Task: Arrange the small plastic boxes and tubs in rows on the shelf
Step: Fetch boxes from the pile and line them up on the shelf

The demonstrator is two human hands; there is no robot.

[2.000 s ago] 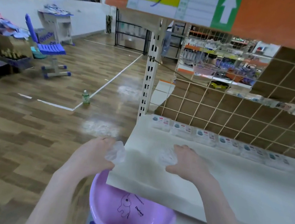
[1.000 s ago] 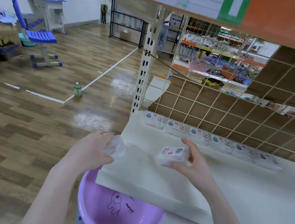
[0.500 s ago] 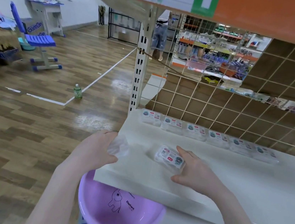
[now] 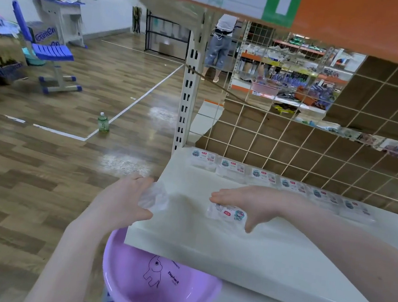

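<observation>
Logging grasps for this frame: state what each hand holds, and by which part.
The left hand grips a clear plastic box by its near end. The right hand holds a labelled box on the shelf, fingers and thumb at opposite sides.

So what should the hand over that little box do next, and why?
Probably slide the loose box back a little toward the row of boxes by the wire grid. The right hand holds it on the white shelf, well in front of that row, and the left hand grips another clear box waiting.
</observation>
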